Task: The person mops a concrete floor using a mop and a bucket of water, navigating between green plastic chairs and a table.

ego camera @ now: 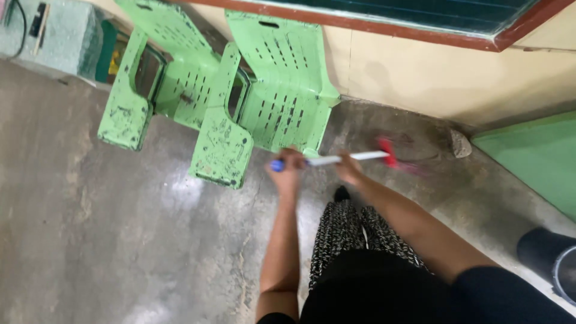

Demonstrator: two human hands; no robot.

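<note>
I grip the broom handle (342,159) with both hands, left hand (287,171) closed near its blue end, right hand (348,170) lower for leverage, red bristles (399,157) sweeping along the wall (432,72) beside 2 green chairs (240,90).

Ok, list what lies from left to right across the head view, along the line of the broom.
Tipped pale green plastic chair → left hand gripping the broom's blue-capped white handle → right hand → red broom head → grey stone by the wall → green floor panel.

I observe both arms extended forward and downward. The left hand (287,170) is fisted, fingers curled closed, forearm near vertical in view. The right hand (348,171) is likewise closed, forearm angled inward.
</note>
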